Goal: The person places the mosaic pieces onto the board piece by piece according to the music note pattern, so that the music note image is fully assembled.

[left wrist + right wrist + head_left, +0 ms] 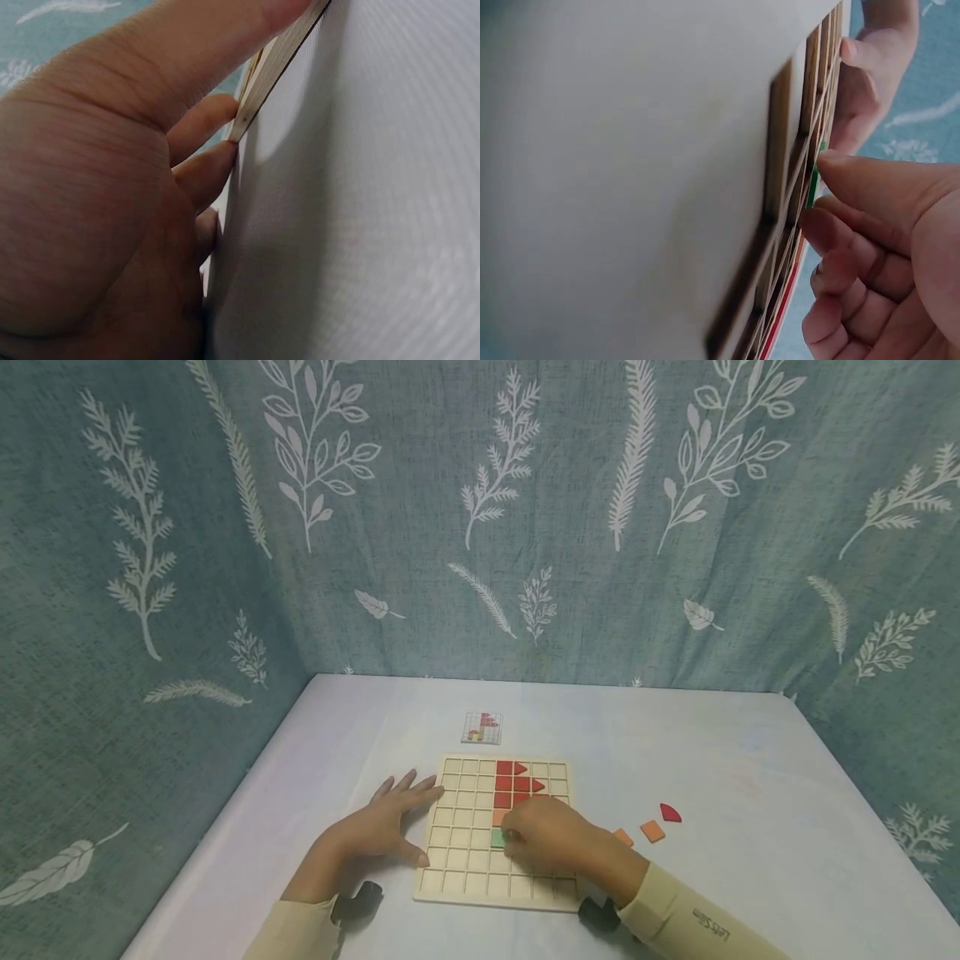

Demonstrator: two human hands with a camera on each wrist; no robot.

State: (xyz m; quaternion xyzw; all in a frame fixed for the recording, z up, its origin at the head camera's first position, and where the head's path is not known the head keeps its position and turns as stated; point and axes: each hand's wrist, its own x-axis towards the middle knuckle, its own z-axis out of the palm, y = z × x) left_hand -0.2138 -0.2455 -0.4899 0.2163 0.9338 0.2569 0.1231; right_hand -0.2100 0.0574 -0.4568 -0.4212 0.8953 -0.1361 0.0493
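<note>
A cream grid board (450,839) lies on the table with red pieces (504,783), an orange square (500,817) and a green square (498,837) in its cells. My right hand (547,835) is over the board's right half, thumb and forefinger bent at the green square; in the right wrist view the fingertips of that hand (819,187) meet at the green piece (814,184), set in the board's grid. The left hand (382,822) rests with spread fingers at the board's left edge; in the left wrist view its fingers (206,176) touch the board's side (262,82).
Behind the board lies a small picture card (482,727) showing a grid with red shapes. To the right are a red quarter-round piece (670,812), an orange square (652,831) and another orange piece (622,837) partly behind the right forearm. A leaf-patterned curtain surrounds the table.
</note>
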